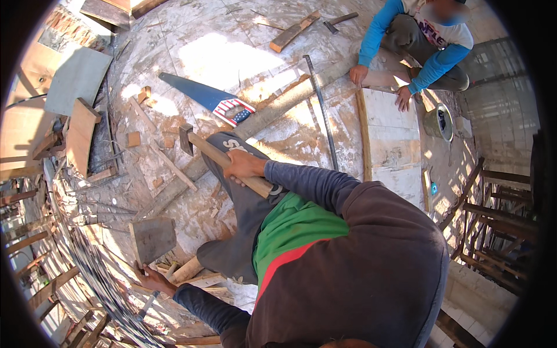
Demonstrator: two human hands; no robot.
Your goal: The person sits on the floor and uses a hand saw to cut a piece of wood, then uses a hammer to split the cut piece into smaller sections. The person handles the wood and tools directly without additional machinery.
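My right hand [244, 165] is wrapped round the wooden handle of a hammer [219, 155], held over my bent leg. Its dark metal head points to the left. My left hand [155, 281] reaches out at the lower left and grips the lower edge of a small, squarish grey-brown board [154, 239], which stands tilted; some of its fingers are hidden. A handsaw [197, 95] with a blue blade and a red, white and blue handle lies on the floor ahead of me, beside a long timber [290, 107].
At the upper right a crouching person in blue sleeves rests both hands by a long wooden panel [394, 139]. A metal bar [321, 110], another hammer [339, 22] and a bucket [438, 123] lie about. Steel rods [98, 284] and wood scraps crowd the left.
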